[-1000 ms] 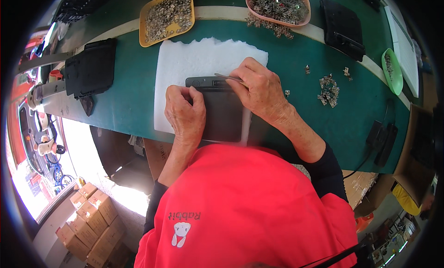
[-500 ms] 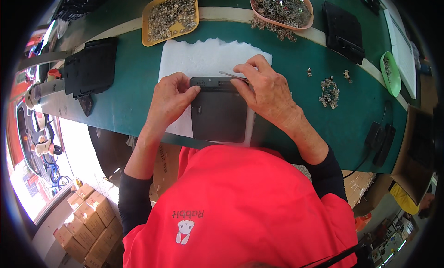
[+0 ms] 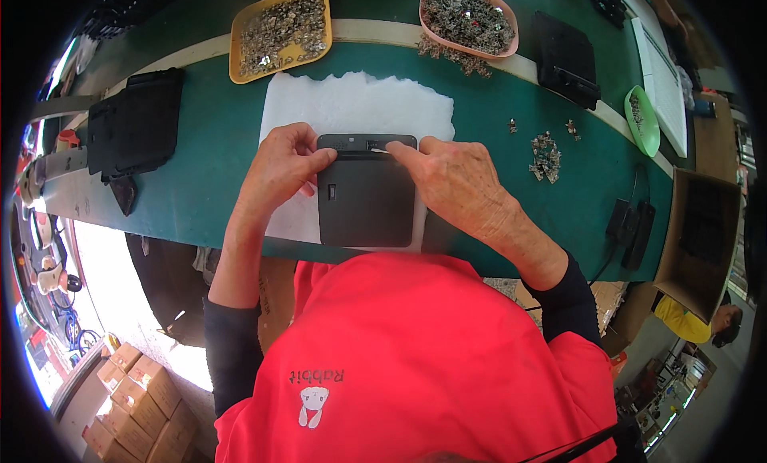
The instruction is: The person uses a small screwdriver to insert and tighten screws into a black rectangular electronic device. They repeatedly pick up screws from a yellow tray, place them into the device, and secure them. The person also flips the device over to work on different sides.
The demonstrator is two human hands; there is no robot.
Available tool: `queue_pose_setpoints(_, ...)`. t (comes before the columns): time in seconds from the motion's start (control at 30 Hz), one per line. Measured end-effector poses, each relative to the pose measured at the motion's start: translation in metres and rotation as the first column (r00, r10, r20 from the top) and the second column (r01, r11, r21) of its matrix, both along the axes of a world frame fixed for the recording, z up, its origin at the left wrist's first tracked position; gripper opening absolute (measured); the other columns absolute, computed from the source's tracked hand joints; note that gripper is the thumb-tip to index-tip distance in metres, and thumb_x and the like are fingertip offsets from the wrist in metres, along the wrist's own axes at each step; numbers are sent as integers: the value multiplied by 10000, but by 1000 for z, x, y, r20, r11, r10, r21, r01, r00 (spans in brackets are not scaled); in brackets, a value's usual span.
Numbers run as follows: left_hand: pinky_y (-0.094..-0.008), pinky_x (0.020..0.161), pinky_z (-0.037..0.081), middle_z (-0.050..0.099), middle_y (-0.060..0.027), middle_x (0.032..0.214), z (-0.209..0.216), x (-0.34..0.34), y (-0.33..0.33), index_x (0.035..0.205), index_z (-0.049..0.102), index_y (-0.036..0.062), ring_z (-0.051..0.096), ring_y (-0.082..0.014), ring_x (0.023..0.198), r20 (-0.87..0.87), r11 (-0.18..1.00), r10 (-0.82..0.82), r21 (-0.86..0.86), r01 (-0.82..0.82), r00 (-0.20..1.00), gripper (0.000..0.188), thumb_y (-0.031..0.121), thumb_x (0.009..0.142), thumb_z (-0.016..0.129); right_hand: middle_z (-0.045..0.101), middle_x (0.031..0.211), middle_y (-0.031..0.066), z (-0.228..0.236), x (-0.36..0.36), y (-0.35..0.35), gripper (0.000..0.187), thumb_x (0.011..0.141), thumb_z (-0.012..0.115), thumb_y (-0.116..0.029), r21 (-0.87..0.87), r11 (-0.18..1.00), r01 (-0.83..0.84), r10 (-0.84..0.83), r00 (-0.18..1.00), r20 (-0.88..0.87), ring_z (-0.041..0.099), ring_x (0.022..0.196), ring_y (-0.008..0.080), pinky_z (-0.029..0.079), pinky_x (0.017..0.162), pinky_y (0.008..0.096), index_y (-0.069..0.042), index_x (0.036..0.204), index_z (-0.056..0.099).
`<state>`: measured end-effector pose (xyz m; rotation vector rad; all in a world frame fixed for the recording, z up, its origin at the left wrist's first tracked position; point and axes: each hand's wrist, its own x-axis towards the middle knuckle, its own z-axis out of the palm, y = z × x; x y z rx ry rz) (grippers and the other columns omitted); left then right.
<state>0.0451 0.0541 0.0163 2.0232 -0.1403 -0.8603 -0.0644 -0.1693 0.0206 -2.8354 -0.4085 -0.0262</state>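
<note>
A flat dark-grey plastic housing [image 3: 367, 204] lies on a white foam sheet [image 3: 359, 101] in front of me. With thumb and fingers, my left hand [image 3: 281, 161] grips its upper left edge. My right hand [image 3: 455, 174] is closed on thin metal tweezers [image 3: 380, 151], whose tip points left into the slotted strip along the housing's far edge. Most of the tweezers is hidden by my fingers. To the right of that hand, a small pile of metal clips [image 3: 546, 157] lies on the green table [image 3: 479, 103], with a few loose ones beyond it.
A yellow tray [image 3: 325, 39] and a pink tray [image 3: 511, 41] of metal parts stand at the back. Black housings [image 3: 136, 119] lie left and right [image 3: 566, 57]. At right are a green dish [image 3: 644, 127], a corded black device [image 3: 630, 231] and an open carton [image 3: 697, 231].
My right hand has lowered, bringing the tweezers' tip down onto the strip at the housing's far edge. My left hand keeps its grip. The whole view has shifted slightly.
</note>
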Motion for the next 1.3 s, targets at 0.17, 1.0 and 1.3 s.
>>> queue_pose_setpoints(0.17, -256, 521, 474, 609, -55, 773, 3, -22, -3, 976, 606, -10, 581, -110, 595, 337, 998, -16, 57, -4, 941, 232, 126, 837, 731, 591, 700, 55, -1, -1, 2, 209, 858, 615, -104, 14, 999, 29, -30, 999, 42, 629, 586, 227, 477, 493, 340, -98, 1060, 667)
queue_pose_setpoints(1.0, -417, 840, 416, 526, -156, 1030, -31, -38, -28, 1028, 570, 27, 482, -335, 956, 679, 997, -36, -28, 75, 733, 276, 68, 781, 686, 620, 701, 84, 29, 26, 17, 85, 735, 647, -81, -318, 919, -234, 224, 972, -67, 672, 622, 218, 529, 521, 323, -28, 801, 647)
queue_pose_setpoints(1.3, -442, 934, 387, 506, -180, 1143, -41, -52, -33, 1108, 537, 16, 447, -369, 1070, 724, 996, 14, -75, 58, 689, 329, -12, 787, 604, 643, 769, 60, 52, 30, 41, 91, 739, 653, -75, -460, 824, -329, 233, 939, -253, 682, 690, 203, 527, 529, 325, -55, 820, 690)
